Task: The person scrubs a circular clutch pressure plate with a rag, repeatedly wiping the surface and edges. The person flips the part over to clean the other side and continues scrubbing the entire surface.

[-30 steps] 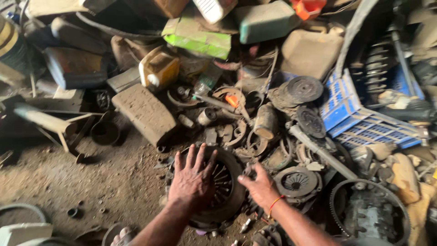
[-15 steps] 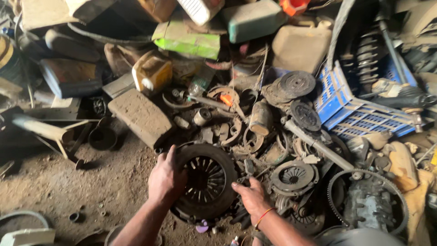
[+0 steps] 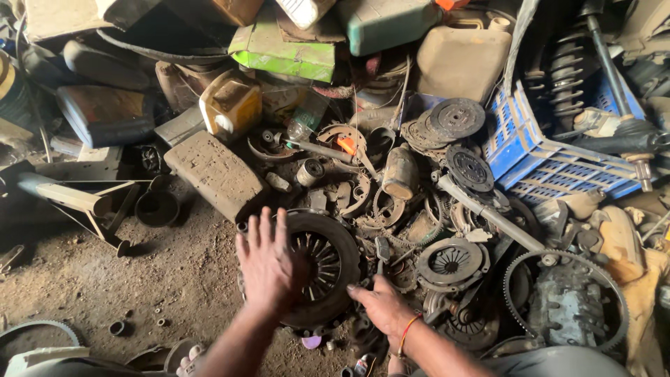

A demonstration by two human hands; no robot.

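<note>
Two hands are set on one clutch plate (image 3: 324, 269), which lies flat on the dirt floor (image 3: 91, 279) at the edge of a scrap heap. Left of the plate, a dusty slab (image 3: 213, 174) rests near its rim. The left hand (image 3: 269, 269) is spread open, palm pressed on the plate's left half. The right hand (image 3: 380, 307) is laid at the plate's lower right edge, fingers loosely bent, nothing gripped. Right of the plate, a smaller clutch cover (image 3: 450, 264) and a toothed ring gear (image 3: 565, 300) are crowded close. Fingers could be cut or pinched on sharp, greasy edges, and neighbouring parts could be dislodged should the plate be dragged.
</note>
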